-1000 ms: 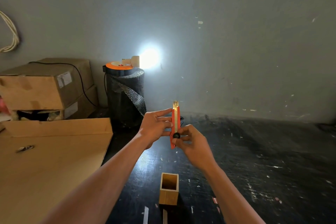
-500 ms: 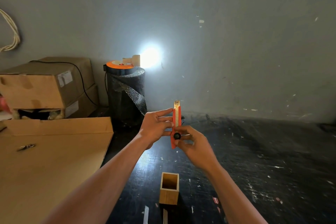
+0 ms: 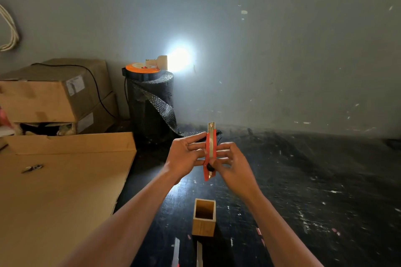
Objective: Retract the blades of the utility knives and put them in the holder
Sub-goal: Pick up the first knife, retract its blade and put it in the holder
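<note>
An orange utility knife is held upright in mid-air between two bare hands, above a dark, scuffed work surface. The left hand is pressed against the knife's left edge with its fingers stretched along the body, and the right hand is closed around the right edge, its thumb laid by the black slider knob near the lower end. A short length of metal blade is seen projecting from the top of the orange casing. An open square wooden holder is set on the surface below the hands, nearer the viewer and well apart from the knife. Two more knives are partly seen at the bottom edge, just in front of the holder, their details too cut off to tell. A flat sheet of cardboard is spread on the left, with stacked cardboard boxes behind it. A roll of dark bubble wrap is stood against the grey wall, with a bright lamp glaring above it
</note>
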